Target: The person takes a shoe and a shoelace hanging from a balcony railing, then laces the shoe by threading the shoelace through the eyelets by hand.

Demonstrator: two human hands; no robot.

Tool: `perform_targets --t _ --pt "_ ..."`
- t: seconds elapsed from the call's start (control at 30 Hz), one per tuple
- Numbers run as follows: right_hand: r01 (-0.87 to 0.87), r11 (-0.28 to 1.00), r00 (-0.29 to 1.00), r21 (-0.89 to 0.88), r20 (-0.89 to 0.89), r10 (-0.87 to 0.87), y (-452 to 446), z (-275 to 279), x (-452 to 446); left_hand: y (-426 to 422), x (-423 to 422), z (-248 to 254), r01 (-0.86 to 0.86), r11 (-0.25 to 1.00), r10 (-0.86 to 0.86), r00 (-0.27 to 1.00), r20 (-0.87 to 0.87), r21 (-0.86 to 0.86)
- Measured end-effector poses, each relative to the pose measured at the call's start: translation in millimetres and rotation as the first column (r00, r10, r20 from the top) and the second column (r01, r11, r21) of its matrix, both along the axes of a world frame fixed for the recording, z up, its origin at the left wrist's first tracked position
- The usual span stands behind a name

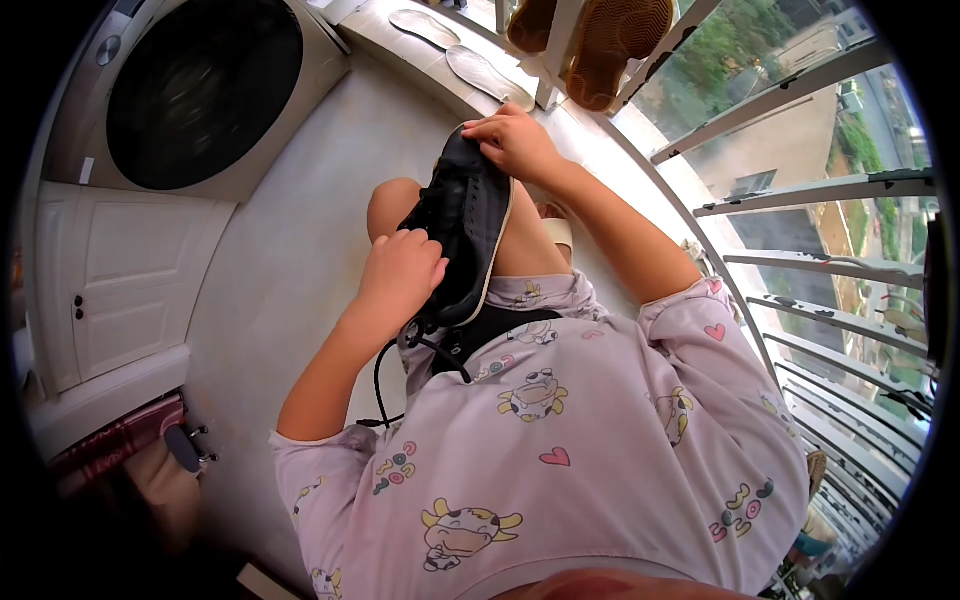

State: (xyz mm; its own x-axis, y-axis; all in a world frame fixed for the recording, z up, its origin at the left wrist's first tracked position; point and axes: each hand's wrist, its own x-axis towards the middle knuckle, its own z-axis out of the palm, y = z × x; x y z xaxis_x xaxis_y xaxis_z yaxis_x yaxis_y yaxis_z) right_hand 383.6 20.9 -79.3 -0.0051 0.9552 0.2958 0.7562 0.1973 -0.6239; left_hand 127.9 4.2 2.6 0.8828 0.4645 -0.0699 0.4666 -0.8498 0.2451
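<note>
A black lace-up shoe [480, 225] lies across my lap, its toe pointing up and away from me and its pale sole edge on the right. My left hand [400, 275] is closed at the shoe's laced opening, fingers curled over the dark laces; what exactly they pinch is hidden. My right hand [515, 145] grips the toe end, with its fingertips over the front of the shoe. A black lace [378, 385] hangs in a loop from the heel side, below my left hand.
A washing machine [325, 75] and white cabinet [135, 275] stand left. Two pale insoles [482, 72] lie on the ledge at the top. Brown-soled shoes [620, 45] rest by the window railing [790, 200] on the right. A maroon cloth [125, 435] is lower left.
</note>
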Motion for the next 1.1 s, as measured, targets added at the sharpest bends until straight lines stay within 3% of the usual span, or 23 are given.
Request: perform_targets --t 0.03,0.13,0.17,0.3,0.4,0.5,0.57,0.6,0.63,0.83,0.93,1.03,1.1 --pt "0.012 1.000 1.000 -0.006 -0.001 -0.012 1.3 -1.9 -0.2 1.3 0.4 3.6 -0.006 0.999 0.007 1.000 0.029 -0.045" --pt "0.011 1.000 1.000 0.002 0.007 -0.011 2.4 -8.4 7.4 2.8 8.3 19.7 -0.258 0.902 0.335 0.924 0.185 -0.347" --pt "0.012 1.000 1.000 0.004 -0.001 -0.012 1.8 -9.9 9.9 11.9 9.5 18.2 -0.299 0.891 0.387 0.893 0.228 -0.341" --pt "0.024 1.000 0.999 -0.002 -0.040 -0.024 -1.4 -8.4 8.0 47.0 17.8 -18.2 -0.285 0.815 0.537 0.700 0.472 -0.505" --pt "0.031 1.000 1.000 -0.006 0.001 -0.031 -3.7 -4.9 5.3 60.3 23.2 -33.2 -0.156 0.567 0.576 0.777 0.254 -0.809" --pt "0.059 0.998 0.998 -0.009 0.012 -0.058 -6.7 0.5 5.4 63.2 21.5 -30.7 -0.242 0.601 0.492 0.863 0.114 -0.762" --pt "0.061 0.998 0.998 0.000 0.010 -0.061 -8.8 2.1 4.9 50.8 21.3 -21.5 -0.103 0.910 0.245 0.915 0.321 -0.402" --pt "0.061 0.998 0.998 0.007 0.002 -0.061 -9.4 3.1 5.5 42.0 21.9 -14.2 -0.022 0.984 0.089 0.922 0.378 -0.177" --pt "0.061 0.998 0.998 0.014 -0.005 -0.061 -10.0 4.2 6.4 32.7 22.3 -5.9 -0.015 0.997 0.041 0.929 0.367 -0.074" --pt "0.081 0.996 0.996 0.025 -0.038 -0.080 -14.4 4.5 2.8 24.1 16.3 4.7 0.084 0.996 -0.079 0.972 0.222 -0.011" --pt "0.052 0.999 0.998 0.012 -0.036 -0.052 -14.9 2.1 6.1 29.0 20.1 5.2 0.035 0.996 -0.027 0.995 0.091 -0.082" --pt "0.176 0.960 0.984 0.217 -0.003 -0.179 -21.3 6.1 -8.5 35.5 32.6 15.5 -0.258 0.947 0.255 0.966 -0.044 -0.191" --pt "0.069 0.968 0.998 0.241 -0.024 -0.065 -36.9 40.9 -25.0 46.6 36.6 -3.1 -0.201 0.976 0.215 0.945 0.246 -0.081"
